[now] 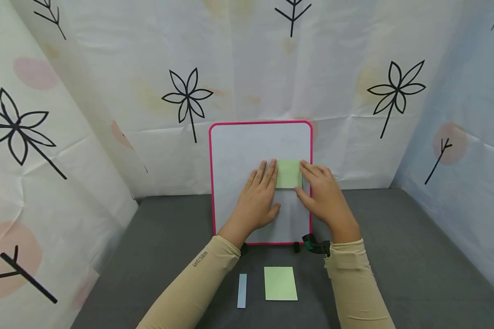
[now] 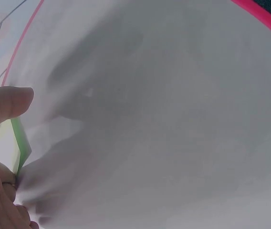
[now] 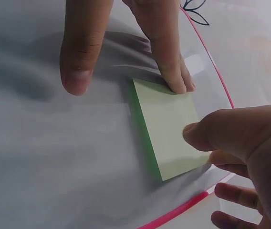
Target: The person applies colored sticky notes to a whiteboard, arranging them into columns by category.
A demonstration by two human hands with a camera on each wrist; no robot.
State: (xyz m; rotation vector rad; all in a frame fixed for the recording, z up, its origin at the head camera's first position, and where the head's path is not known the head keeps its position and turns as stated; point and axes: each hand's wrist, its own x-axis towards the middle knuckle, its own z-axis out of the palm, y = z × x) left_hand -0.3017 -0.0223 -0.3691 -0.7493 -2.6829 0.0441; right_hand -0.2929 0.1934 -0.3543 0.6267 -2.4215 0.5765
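Note:
A light green sticky note (image 1: 289, 174) lies against a white board with a pink rim (image 1: 261, 122); its lower edge stands slightly off the surface. My left hand (image 1: 257, 201) lies flat on the board, its straight fingertips along the note's left edge and the thumb out to the side. On the other side is my right hand (image 1: 324, 194), fingertips touching the note's upper right corner and thumb by its lower right corner. In the right wrist view the right thumb (image 3: 202, 136) overlaps the note (image 3: 166, 129).
A second green sticky note (image 1: 281, 283) and a narrow blue strip (image 1: 241, 291) lie on the dark grey table (image 1: 169, 256) before the board. The board stands upright near a white fabric backdrop (image 1: 140, 151) with leaf drawings. A black strap (image 1: 317, 245) shows by the right wrist.

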